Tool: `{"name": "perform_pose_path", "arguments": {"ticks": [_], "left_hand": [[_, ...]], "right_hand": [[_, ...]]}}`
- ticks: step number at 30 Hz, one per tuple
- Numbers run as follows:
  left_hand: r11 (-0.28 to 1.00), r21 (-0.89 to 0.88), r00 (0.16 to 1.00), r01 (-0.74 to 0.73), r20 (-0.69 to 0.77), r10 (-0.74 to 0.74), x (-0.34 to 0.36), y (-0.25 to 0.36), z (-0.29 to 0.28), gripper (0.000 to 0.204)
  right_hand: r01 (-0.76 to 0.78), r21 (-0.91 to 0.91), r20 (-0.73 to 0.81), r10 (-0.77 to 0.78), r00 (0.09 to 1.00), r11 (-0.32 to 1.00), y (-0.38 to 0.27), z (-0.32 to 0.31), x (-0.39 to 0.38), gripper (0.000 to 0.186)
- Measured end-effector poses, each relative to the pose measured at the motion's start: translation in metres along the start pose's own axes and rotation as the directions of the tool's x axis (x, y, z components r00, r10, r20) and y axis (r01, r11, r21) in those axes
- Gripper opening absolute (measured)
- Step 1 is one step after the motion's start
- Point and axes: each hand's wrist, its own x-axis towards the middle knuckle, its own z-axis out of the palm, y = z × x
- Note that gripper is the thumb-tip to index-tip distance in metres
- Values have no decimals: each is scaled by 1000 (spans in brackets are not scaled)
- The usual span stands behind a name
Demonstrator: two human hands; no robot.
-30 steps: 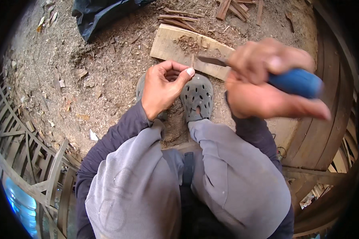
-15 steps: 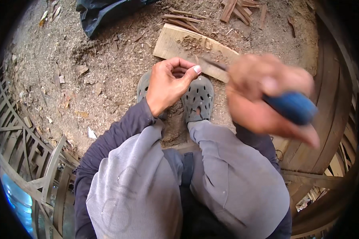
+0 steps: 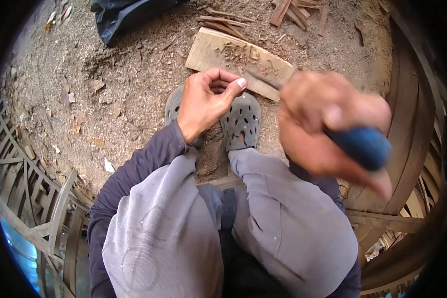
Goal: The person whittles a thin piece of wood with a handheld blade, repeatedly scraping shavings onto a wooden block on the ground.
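My left hand point(image 3: 206, 103) is closed in a pinch, thumb against the curled forefinger, over the near edge of a pale wooden board point(image 3: 203, 48). What the fingers hold, if anything, is too small or hidden to make out. On the right, my right hand point(image 3: 328, 119), smeared by motion, is wrapped round a knife with a blue handle point(image 3: 365, 147). Its narrow dark blade point(image 3: 263, 78) points left across the board, its tip close to my left fingertips. Curled wood shavings point(image 3: 241, 52) lie on the board.
Beyond the board are thin wood strips point(image 3: 223, 27) and reddish-brown wood pieces point(image 3: 293, 12). A black plastic sheet point(image 3: 119, 22) lies far left. My perforated clogs point(image 3: 242, 119) stand on the chip-strewn ground. Slatted wood point(image 3: 30, 184) curves along the left; broad planks point(image 3: 405, 124) stand right.
The whole view has shifted slightly, with the scene a little to the left. Both hands keep nearly the same places and grips; the right one stays blurred.
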Motion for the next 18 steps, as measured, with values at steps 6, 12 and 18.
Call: {"name": "perform_pose_path", "arguments": {"ticks": [6, 12, 18], "left_hand": [[1000, -18, 1000, -10, 6, 10, 5, -1, 3, 26], [998, 58, 997, -10, 79, 5, -1, -5, 2, 16], [999, 33, 999, 7, 42, -8, -4, -2, -4, 25]], "right_hand": [[-1, -150, -6, 0, 1000, 989, 20, -6, -6, 86], [77, -601, 139, 9, 990, 795, 65, -21, -28, 85], [22, -14, -15, -23, 1000, 1000, -9, -9, 12, 89]]}}
